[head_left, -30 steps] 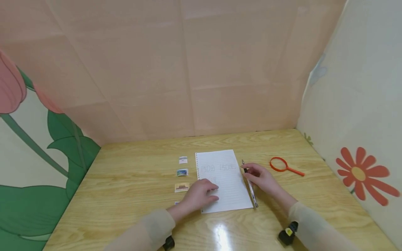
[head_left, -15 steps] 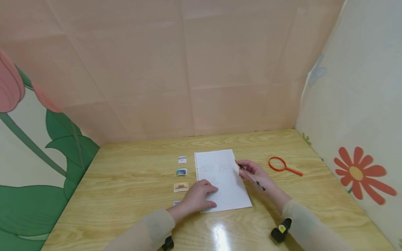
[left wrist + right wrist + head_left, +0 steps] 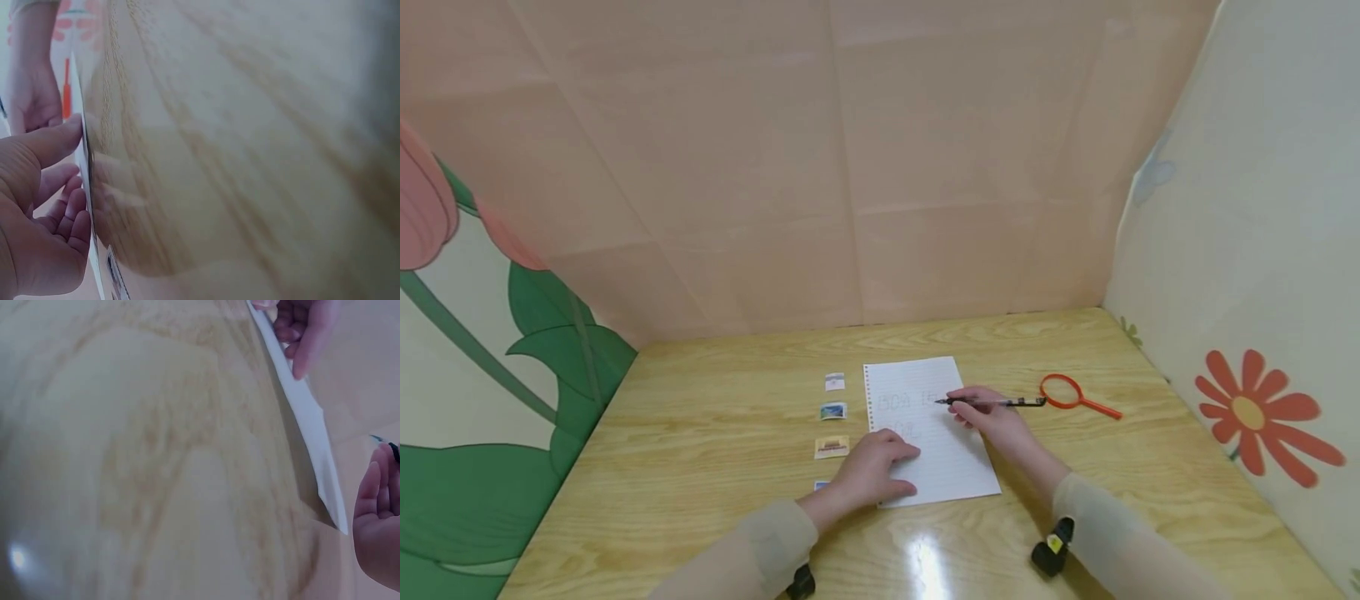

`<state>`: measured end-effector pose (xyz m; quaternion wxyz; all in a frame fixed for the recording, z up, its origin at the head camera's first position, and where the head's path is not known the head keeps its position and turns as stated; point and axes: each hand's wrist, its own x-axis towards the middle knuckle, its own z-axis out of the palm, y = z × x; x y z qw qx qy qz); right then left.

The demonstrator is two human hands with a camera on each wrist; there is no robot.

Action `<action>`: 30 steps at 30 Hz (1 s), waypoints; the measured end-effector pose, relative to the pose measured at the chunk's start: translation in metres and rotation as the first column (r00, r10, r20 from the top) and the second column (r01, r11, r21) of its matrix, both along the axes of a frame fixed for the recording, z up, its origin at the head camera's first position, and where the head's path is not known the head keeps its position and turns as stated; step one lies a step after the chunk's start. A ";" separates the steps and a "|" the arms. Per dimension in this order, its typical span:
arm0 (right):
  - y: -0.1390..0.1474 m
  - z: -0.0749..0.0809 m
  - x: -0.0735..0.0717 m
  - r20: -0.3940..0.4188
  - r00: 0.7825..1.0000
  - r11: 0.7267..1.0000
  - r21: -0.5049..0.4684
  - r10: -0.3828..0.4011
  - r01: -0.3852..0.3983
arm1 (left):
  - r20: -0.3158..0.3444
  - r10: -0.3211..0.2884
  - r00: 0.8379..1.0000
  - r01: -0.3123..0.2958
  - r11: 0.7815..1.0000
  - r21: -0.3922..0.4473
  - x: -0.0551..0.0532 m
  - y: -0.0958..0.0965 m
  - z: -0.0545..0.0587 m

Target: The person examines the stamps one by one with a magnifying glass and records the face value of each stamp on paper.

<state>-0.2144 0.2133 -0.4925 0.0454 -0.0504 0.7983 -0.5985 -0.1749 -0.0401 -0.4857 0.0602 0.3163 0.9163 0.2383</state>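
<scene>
A sheet of lined, hole-punched paper (image 3: pixel 951 471) lies on the wooden table, with faint handwriting across its upper half. My right hand (image 3: pixel 996 421) pinches a pen (image 3: pixel 1026 402) with a black grip and clear barrel, its dark tip pointing left over the written line. Whether that tip touches the sheet, I cannot tell. On the paper's lower left rests my left hand (image 3: pixel 874 468), thumb apart from loosely bent fingers. In the right wrist view the pen (image 3: pixel 378 439) shows only its front end. Left of the sheet, several small stamp-like pictures stand in a column, including a yellowish one (image 3: pixel 832 447).
A red magnifying glass (image 3: pixel 1081 396) lies right of the paper. The table (image 3: pixel 715 433) meets a pinkish covered wall (image 3: pixel 752 208) at the back and a flower-printed side panel (image 3: pixel 1232 275) on the right. A stamp (image 3: pixel 822 486) is partly hidden by the left arm.
My right hand has picked the pen up from beside the paper's right edge, turned it point-left and brought it over the sheet. The left hand has stayed in place.
</scene>
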 end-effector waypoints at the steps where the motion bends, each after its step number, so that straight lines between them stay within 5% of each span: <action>1: -0.001 -0.001 -0.001 0.003 1.000 1.000 0.031 0.003 -0.003 | 0.000 0.000 1.000 0.000 1.000 -0.001 0.000 0.000 0.000; 11: -0.007 -0.011 -0.005 -0.084 0.996 0.981 0.196 0.013 0.003 | -0.017 -0.009 1.000 0.009 1.000 0.002 -0.001 0.000 -0.003; 30: -0.014 -0.014 -0.005 -0.164 0.985 0.967 0.256 0.057 -0.013 | -0.005 -0.004 1.000 0.004 1.000 0.029 0.000 -0.004 -0.004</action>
